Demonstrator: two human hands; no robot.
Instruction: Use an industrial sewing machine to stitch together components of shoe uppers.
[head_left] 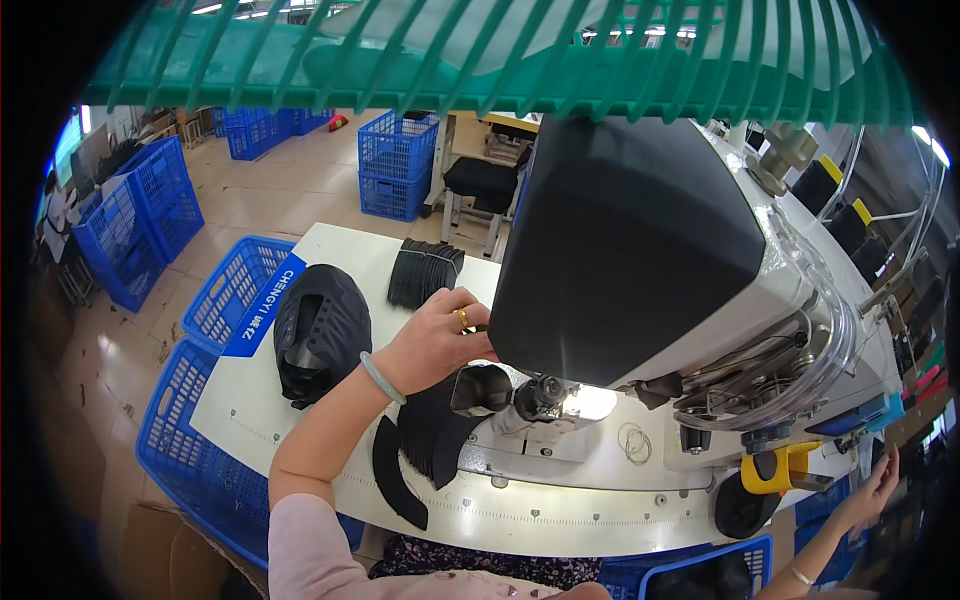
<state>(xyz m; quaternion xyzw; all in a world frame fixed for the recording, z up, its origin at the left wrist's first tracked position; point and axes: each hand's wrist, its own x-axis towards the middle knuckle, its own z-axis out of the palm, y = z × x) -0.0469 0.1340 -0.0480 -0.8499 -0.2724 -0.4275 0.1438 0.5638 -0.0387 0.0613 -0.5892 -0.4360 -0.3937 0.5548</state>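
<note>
My left hand (445, 340), with a ring and a bracelet, reaches to the left edge of the sewing machine's black head cover (630, 250). Its fingers are bent and drawn together; the fingertips are partly hidden by the cover, so what they pinch cannot be made out. Below the wrist lies a stack of curved black pieces (430, 430), with one loose curved black strip (400, 478) beside it. A black knitted-looking shoe upper (322, 330) lies left of my forearm. Far to the right, beyond the machine bed, my right hand (880, 482) has its fingers stretched out, holding nothing visible.
A tied bundle of black pieces (425, 272) lies at the table's far side. A yellow holder (778, 468) and a black rounded piece (742, 508) sit at the right. Blue crates (190, 440) flank the table's left. A green slatted rack (500, 70) crosses overhead.
</note>
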